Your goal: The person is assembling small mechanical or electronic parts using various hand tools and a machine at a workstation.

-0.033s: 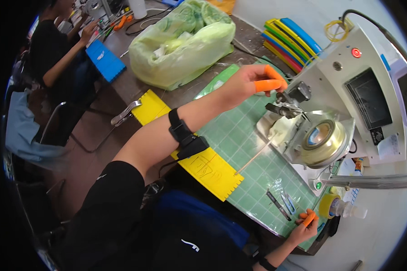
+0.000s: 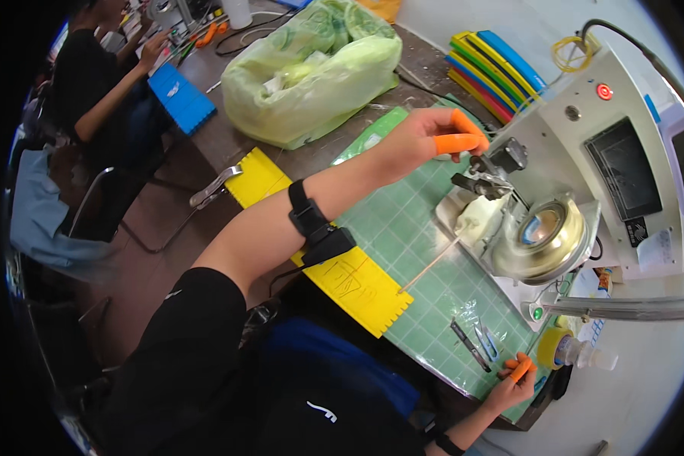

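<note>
Beside the machine curls the left hand, near blue snips the right hand, grasp unclear.

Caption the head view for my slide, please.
Left grip at a white bench machine, right grip near a dark slim tool on a green mat.

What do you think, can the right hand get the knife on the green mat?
Yes, it looks like it: the right hand is close to one end of the knife, and nothing seems to stand between them on the green mat.
</note>
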